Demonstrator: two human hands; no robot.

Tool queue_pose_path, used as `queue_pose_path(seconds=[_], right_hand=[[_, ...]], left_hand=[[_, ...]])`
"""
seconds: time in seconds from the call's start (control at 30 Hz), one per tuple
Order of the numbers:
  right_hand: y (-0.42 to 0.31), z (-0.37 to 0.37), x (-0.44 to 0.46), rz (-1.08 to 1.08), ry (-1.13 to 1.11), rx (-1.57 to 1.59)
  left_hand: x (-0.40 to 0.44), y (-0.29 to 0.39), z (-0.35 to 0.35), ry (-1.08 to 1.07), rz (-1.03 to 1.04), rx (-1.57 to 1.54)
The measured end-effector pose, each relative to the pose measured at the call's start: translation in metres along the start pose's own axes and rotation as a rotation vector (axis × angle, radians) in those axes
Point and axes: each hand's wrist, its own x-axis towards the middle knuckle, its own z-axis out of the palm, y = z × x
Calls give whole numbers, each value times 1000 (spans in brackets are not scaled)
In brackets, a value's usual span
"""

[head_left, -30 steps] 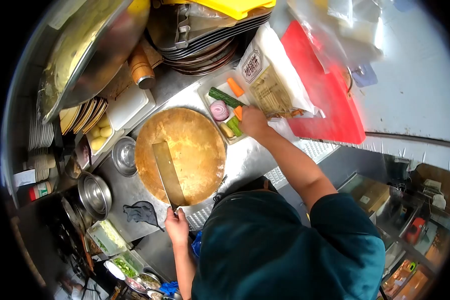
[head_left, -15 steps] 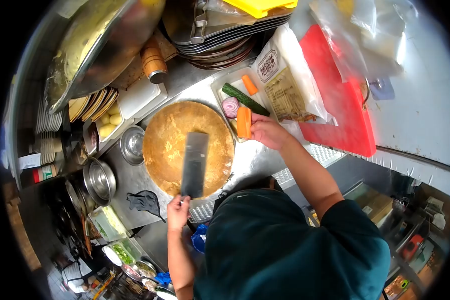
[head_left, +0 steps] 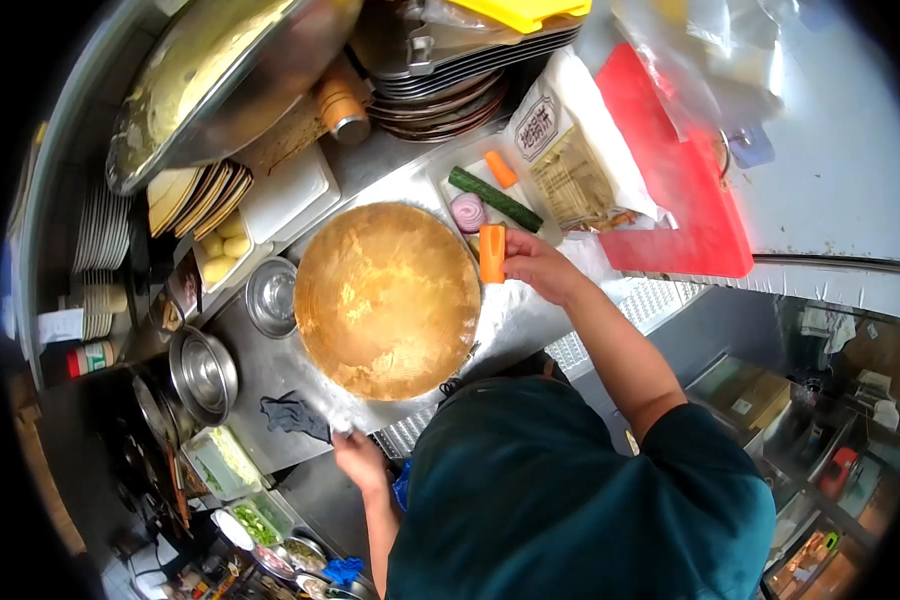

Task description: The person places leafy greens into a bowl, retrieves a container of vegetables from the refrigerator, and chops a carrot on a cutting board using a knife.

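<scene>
My right hand (head_left: 540, 264) is closed on a thick carrot piece (head_left: 491, 253), held over the near edge of a white tray (head_left: 432, 176). In that tray lie a cucumber (head_left: 494, 199), a cut red onion (head_left: 467, 212) and a smaller carrot piece (head_left: 500, 169). My left hand (head_left: 358, 460) is closed near the counter's front edge, left of the round wooden chopping board (head_left: 387, 300). A bright, blurred patch at its fingertips appears to be the cleaver (head_left: 341, 418), its blade not clearly visible.
Left of the board are a steel bowl (head_left: 271, 297), stacked steel bowls (head_left: 204, 375) and a dark cloth (head_left: 294, 415). Behind stand stacked dark plates (head_left: 440, 110) and a large tilted basin (head_left: 205, 90). On the right are a printed bag (head_left: 577, 150) and a red cutting board (head_left: 670, 180).
My left hand has moved down and left, taking the cleaver off the chopping board. My right hand still holds the carrot, nearly in place. The view has shifted slightly.
</scene>
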Motion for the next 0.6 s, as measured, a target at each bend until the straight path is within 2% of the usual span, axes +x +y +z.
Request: queue_pose_path(seconds=[0.03, 0.07, 0.17, 0.2, 0.27, 0.3, 0.33, 0.4, 0.5, 0.6], right_hand=[[2, 1, 2, -7, -13, -11], [3, 4, 3, 9, -13, -7], [1, 3, 9, 19, -6, -29], [2, 0, 13, 14, -8, -54], [3, 5, 15, 3, -9, -52], [4, 5, 17, 11, 27, -53], [5, 5, 19, 17, 66, -57], [0, 6, 16, 18, 53, -6], [-3, 3, 16, -19, 46, 15], [-4, 1, 14, -70, 64, -6]], left_hand=[[-5, 12, -1, -90, 108, 17], [-7, 52, -21, -272, -94, -52], [-7, 7, -25, -181, -148, -303], [-4, -6, -24, -145, -116, -308], [-5, -16, -11, 36, 87, -196], [-8, 12, -19, -53, 12, -62], [-11, 6, -13, -68, 161, 49], [-23, 52, -35, -213, 27, -79], [-40, 17, -33, -13, 226, -7], [-42, 27, -33, -262, 47, -383]])
